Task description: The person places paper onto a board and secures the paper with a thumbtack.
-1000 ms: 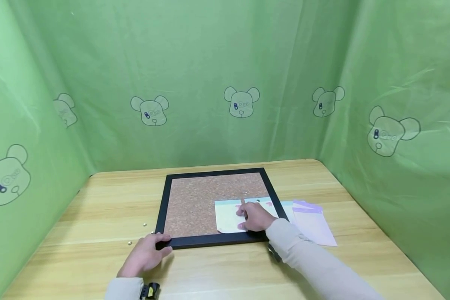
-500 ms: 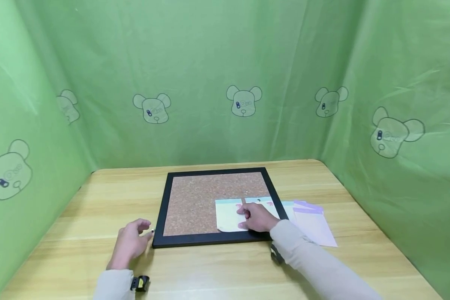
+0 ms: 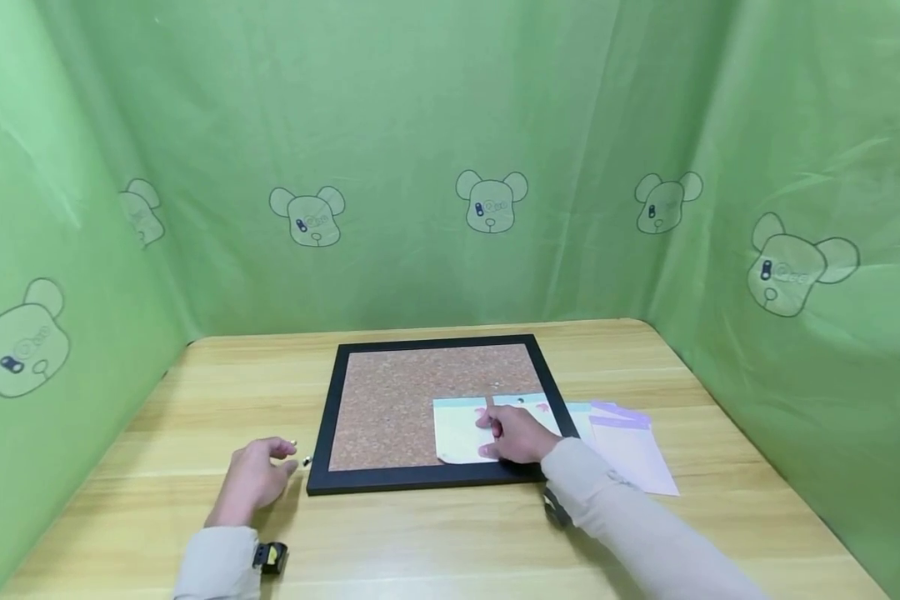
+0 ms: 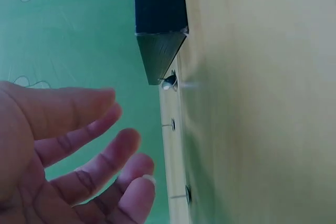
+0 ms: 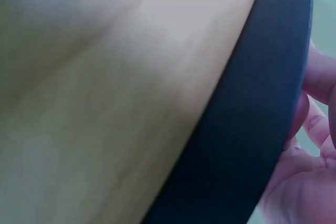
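Observation:
My left hand (image 3: 252, 478) hovers low over the table, left of the corkboard's near corner. Its fingers are loosely bent, and nothing shows between them. A small shiny tack (image 3: 307, 461) lies between that hand and the black frame (image 3: 435, 477); the left wrist view shows the tack (image 4: 169, 82) beyond the fingertips. On the cork (image 3: 390, 408), a white sheet with a blue top band (image 3: 457, 429) lies beside a second such sheet (image 3: 543, 407), which bears a dark dot. My right hand (image 3: 525, 435) rests on these sheets, index finger and thumb apart; its other fingers are partly hidden.
More tacks (image 4: 173, 124) lie on the table at the left. Loose purple-topped sheets (image 3: 630, 454) overlap right of the frame. Green curtains (image 3: 397, 275) enclose the wooden table (image 3: 420, 542) at the back and sides.
My left hand has let go of the frame's near-left corner and moved left, beside the tacks. My right hand stays on the sheets. The view has shifted slightly.

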`<action>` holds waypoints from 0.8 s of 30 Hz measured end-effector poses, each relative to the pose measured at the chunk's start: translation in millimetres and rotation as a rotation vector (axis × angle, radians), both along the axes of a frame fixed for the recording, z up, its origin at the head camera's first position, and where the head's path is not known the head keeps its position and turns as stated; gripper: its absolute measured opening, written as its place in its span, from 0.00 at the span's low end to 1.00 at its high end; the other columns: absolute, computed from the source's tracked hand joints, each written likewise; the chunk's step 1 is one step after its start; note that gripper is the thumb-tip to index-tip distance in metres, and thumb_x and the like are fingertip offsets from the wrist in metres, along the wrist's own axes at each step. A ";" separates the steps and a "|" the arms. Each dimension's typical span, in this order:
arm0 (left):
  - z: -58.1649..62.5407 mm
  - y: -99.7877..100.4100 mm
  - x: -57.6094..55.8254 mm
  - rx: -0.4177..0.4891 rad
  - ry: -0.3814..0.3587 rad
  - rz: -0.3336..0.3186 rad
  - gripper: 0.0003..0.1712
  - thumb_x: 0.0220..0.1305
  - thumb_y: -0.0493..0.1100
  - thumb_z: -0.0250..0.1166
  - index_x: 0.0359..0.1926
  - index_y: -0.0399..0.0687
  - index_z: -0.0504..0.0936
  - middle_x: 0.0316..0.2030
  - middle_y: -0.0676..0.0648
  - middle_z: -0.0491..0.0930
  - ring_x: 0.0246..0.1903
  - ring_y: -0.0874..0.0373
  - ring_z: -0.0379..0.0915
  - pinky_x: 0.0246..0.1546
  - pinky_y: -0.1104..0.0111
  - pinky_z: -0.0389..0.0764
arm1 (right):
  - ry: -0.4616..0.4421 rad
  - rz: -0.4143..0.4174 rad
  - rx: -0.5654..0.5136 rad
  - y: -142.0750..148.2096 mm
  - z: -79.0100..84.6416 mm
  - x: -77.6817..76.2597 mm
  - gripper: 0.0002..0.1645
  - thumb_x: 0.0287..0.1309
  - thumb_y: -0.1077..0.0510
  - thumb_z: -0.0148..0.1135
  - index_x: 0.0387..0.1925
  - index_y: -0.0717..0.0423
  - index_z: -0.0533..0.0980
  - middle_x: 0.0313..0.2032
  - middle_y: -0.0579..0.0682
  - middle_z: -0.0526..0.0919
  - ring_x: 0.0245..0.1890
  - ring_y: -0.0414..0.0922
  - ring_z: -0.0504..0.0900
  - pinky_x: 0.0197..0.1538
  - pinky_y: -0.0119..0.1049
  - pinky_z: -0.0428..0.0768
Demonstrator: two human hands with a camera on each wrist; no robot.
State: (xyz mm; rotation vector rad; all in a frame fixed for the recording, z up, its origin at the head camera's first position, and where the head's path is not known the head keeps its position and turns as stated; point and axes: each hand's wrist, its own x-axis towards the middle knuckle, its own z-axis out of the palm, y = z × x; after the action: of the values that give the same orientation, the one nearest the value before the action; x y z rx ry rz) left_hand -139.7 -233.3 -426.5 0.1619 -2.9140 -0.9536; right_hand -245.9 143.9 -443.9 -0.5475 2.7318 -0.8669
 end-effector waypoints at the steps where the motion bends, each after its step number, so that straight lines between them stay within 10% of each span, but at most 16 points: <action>1: -0.4 0.5 -2.1 -0.010 0.004 -0.015 0.12 0.61 0.35 0.64 0.45 0.35 0.82 0.44 0.35 0.82 0.45 0.37 0.77 0.50 0.44 0.73 | 0.001 0.002 0.004 0.1 1.2 0.4 0.20 0.50 0.60 0.74 0.47 0.57 0.80 0.26 0.47 0.71 0.30 0.43 0.70 0.39 0.38 0.70; 24: -2.3 -4.1 -23.3 -0.080 -0.132 -0.110 0.07 0.56 0.34 0.68 0.37 0.39 0.86 0.32 0.42 0.84 0.35 0.46 0.79 0.43 0.48 0.77 | 0.006 0.044 0.023 0.2 3.4 -0.4 0.20 0.50 0.61 0.74 0.45 0.58 0.78 0.26 0.47 0.71 0.27 0.42 0.69 0.37 0.37 0.71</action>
State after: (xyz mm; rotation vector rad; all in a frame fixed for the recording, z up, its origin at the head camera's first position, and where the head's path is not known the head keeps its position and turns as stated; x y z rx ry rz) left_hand -163.0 -237.4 -428.8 0.0628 -3.1053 -0.8701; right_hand -246.2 144.1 -440.4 -0.6036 2.7209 -0.8236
